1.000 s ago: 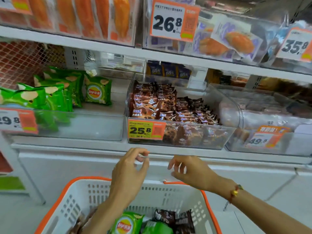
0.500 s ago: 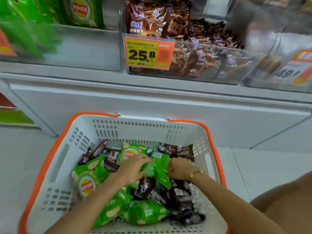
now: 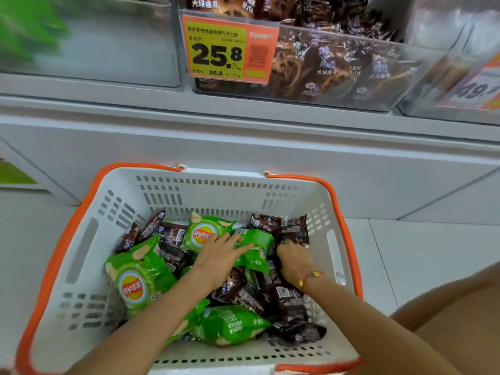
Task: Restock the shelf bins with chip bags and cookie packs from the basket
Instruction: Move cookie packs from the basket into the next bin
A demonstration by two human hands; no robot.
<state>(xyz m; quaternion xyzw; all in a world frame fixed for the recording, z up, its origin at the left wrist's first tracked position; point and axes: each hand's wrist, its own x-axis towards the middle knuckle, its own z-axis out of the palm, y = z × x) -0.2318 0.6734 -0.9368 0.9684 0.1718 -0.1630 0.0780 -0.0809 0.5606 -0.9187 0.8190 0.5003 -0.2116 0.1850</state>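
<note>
Down in the basket (image 3: 81, 239), green chip bags (image 3: 135, 280) and dark cookie packs (image 3: 289, 301) are still lying heaped, so most restocking looks left to do. Both hands are working among them: the left hand (image 3: 219, 255) is resting flat, fingers extended, on a green bag (image 3: 257, 247), while the right hand (image 3: 295, 259) is curling its fingers around a brown pack (image 3: 293, 231). Farther up, the cookie bin (image 3: 351, 74) behind the price tag (image 3: 230, 47) is already sitting well stocked.

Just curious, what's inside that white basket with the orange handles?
Inside the basket lie green chip bags and dark brown cookie packs, piled loosely. The left hand and right hand reach in. Whatever lies beneath the pile is covered.
</note>
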